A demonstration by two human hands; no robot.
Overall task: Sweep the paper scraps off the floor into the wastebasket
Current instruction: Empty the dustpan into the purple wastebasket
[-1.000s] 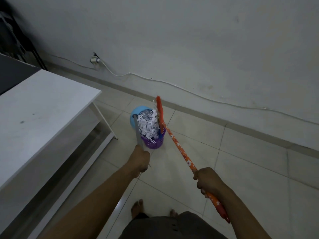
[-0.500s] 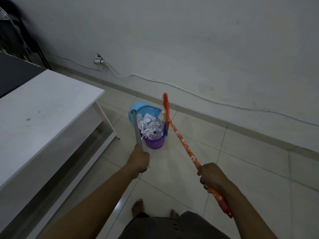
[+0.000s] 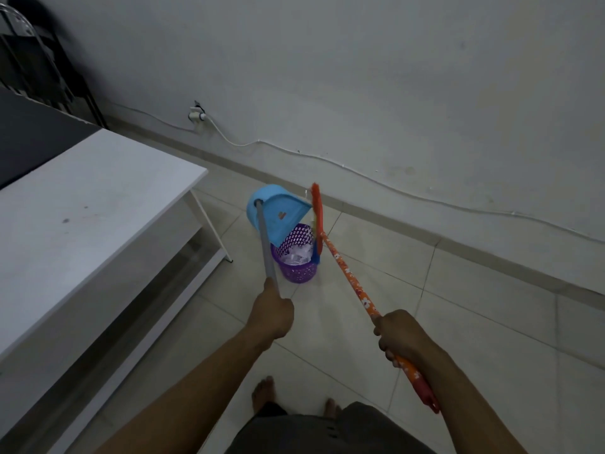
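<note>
**A:** What sits at your far left?

**B:** A white flat surface (image 3: 82, 208) on thin white legs. It stands on the pale tiled floor (image 3: 458, 322), just left of the bin.

**A:** And your left hand?

**B:** Your left hand (image 3: 271, 314) has its fingers (image 3: 287, 306) clenched round the near end of a grey metal handle (image 3: 265, 250). The handle runs up to a blue plastic dustpan (image 3: 278, 211). You hold the pan raised and tipped, with its lip over the rim of the purple perforated plastic wastebasket (image 3: 296, 271).

**A:** Where are the scraps?

**B:** The white paper scraps (image 3: 298, 257) lie inside the wastebasket, which stands upright on the floor near the wall. The pan's inside is hidden from you, so you cannot tell whether it holds any.

**A:** And to the right?

**B:** The orange bristled broom head (image 3: 317, 208) stands on edge against the dustpan's right edge, with its low end at the basket's right rim. The orange flower-printed broom stick (image 3: 347, 276) slants down to your right hand (image 3: 397, 334). That hand's fingers (image 3: 386, 347) are wrapped tight round the stick. The red end grip (image 3: 425, 394) pokes out past your wrist.
</note>
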